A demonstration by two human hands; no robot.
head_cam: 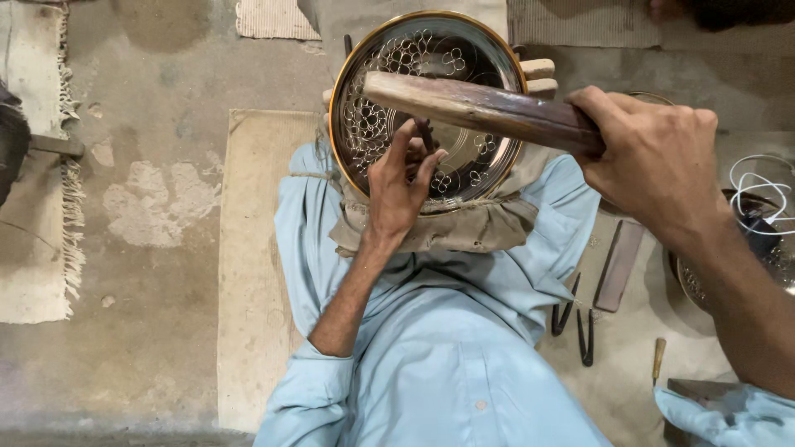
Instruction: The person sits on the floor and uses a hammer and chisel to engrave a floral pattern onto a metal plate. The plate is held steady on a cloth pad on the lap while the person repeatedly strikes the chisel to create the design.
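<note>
A round metal plate (464, 50) with a brass rim and engraved flower patterns rests on a cloth pad (464, 228) on my lap. My left hand (402, 186) pinches a thin dark metal chisel (426, 134) upright against the plate's lower middle. My right hand (654, 161) grips a long wooden mallet (480, 106) held across the plate, its end above the chisel.
I sit on a mat (252, 273) on a concrete floor, in light blue clothing. At my right lie a flat dark stone (619, 265), bent metal tools (577, 319), a small wooden-handled tool (658, 358), white wire (766, 192) and another metal dish (691, 281).
</note>
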